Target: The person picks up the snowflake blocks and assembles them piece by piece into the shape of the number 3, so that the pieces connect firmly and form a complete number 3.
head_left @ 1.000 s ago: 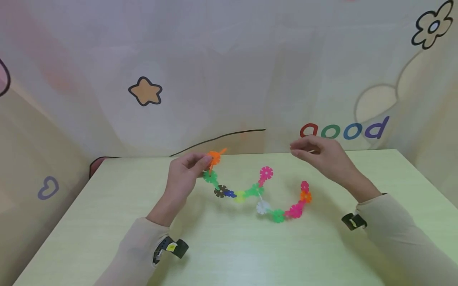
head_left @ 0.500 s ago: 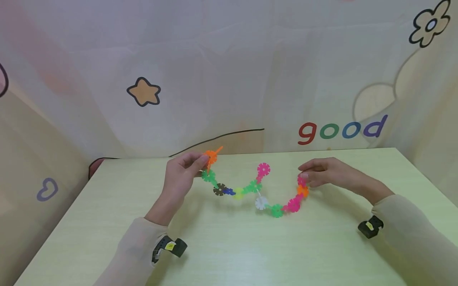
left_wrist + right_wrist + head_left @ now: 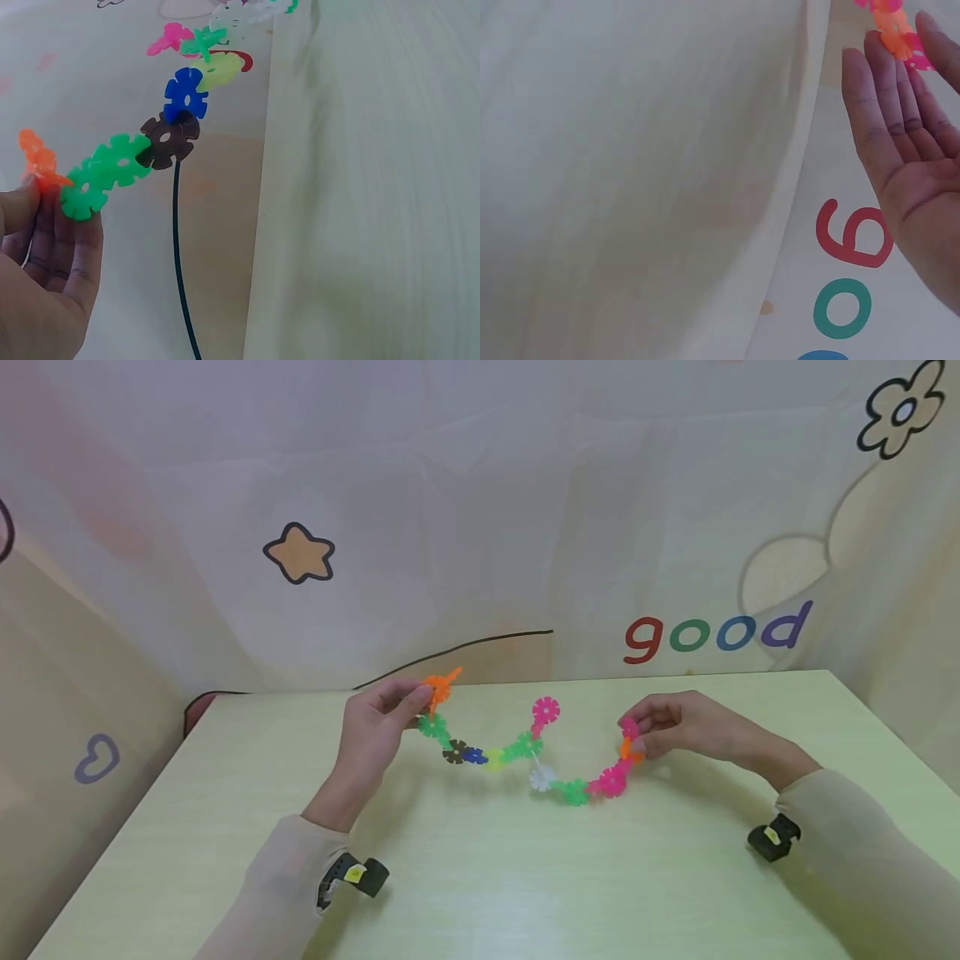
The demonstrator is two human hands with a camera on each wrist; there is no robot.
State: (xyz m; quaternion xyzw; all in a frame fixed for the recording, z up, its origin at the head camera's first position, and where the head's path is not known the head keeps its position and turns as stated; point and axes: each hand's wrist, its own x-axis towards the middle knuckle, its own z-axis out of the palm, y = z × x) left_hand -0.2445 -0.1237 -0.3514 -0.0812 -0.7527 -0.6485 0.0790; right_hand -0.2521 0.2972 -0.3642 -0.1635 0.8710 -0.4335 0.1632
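Note:
A chain of interlocking plastic snowflake discs [image 3: 574, 792] sags between both hands in the head view. My left hand [image 3: 371, 739] pinches its left end at an orange disc [image 3: 441, 688]. A green disc [image 3: 84, 196] lies against those fingertips in the left wrist view, followed by a dark brown disc [image 3: 169, 140] and a blue disc [image 3: 186, 95]. My right hand [image 3: 693, 727] holds the other end, thumb at an orange disc [image 3: 894, 34], fingers behind it and the pink end disc [image 3: 629, 727]. A pink disc [image 3: 546, 710] sticks up as a branch mid-chain.
The pale table [image 3: 480, 877] stretches beneath the hands, its back edge meeting a printed cloth backdrop [image 3: 465, 527]. Coloured letters are printed on the backdrop at right. Each wrist wears a black strap device, such as the left wristband [image 3: 367, 877].
My right hand has come down from above onto the chain's right end and taken hold there, its thumb shifting lower. The chain has risen slightly. My left hand keeps its pinch.

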